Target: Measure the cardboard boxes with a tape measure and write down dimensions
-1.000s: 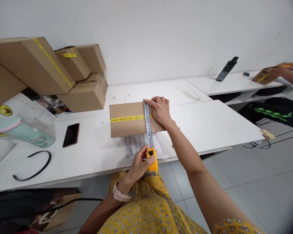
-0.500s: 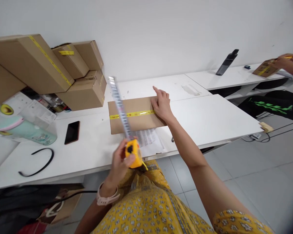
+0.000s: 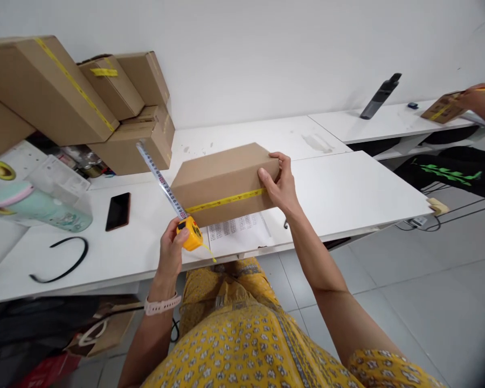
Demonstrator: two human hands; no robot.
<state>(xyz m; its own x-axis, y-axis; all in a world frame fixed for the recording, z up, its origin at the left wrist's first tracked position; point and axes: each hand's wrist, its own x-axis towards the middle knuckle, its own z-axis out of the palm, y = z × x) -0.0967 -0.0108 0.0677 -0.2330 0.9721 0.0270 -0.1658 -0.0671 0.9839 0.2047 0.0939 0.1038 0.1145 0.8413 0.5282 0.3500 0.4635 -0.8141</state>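
My left hand [image 3: 172, 245] is closed around a yellow tape measure [image 3: 191, 235], whose metal blade [image 3: 158, 177] sticks out up and to the left. In front of me a brown cardboard box [image 3: 226, 186] with a yellow tape strip stands on the white table, tilted or turned so that two of its faces show. My right hand [image 3: 281, 183] grips the box's right end, thumb on the near side and fingers behind. The blade passes by the box's left end; whether it touches cannot be made out. A printed sheet [image 3: 242, 234] lies partly under the box.
Stacked cardboard boxes [image 3: 129, 145] stand at the back left. Nearer are a phone [image 3: 118, 211], a mint tumbler [image 3: 44, 207] and a black curved band [image 3: 78, 258]. A dark bottle [image 3: 382, 97] stands farther right, near another person's hands [image 3: 475, 97] on a small box [image 3: 442, 108].
My right hand has taken hold of the box's end, and the box has turned to show another face. My left hand has moved left with the tape measure, its blade now leaning further left.
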